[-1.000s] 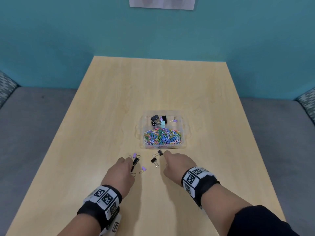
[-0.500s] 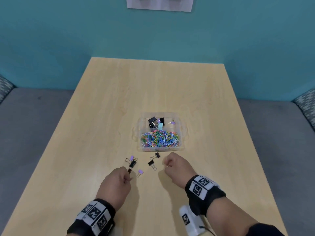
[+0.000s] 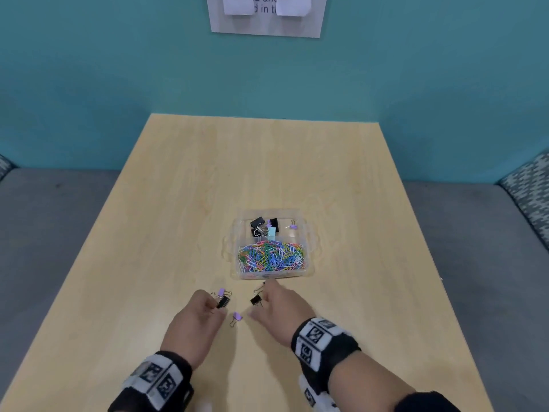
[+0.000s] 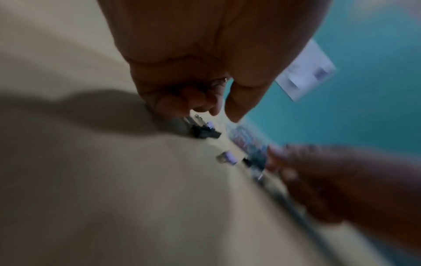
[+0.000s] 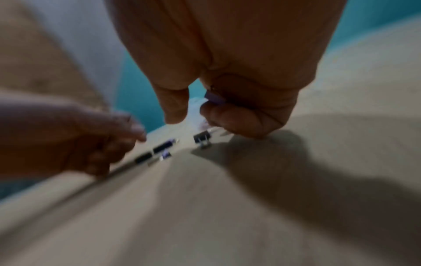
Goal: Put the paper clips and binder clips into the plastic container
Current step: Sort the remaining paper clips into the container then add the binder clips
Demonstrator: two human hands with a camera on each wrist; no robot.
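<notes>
- Head view: found left hand (image 3: 193, 319) curled at small black metal binder clip (image 3: 223, 301); could not tell whether gripped.
- Caught right hand (image 3: 282, 307) curled round small purple binder clip (image 5: 213, 98).
- Judged best: pinch wire handles, lift, drop into clear plastic container (image 3: 307, 230) just beyond, beside coloured paper clips (image 3: 271, 257).
- Noted pale wooden table (image 3: 178, 203), teal wall (image 3: 118, 69), white paper sign (image 3: 267, 25).
</notes>
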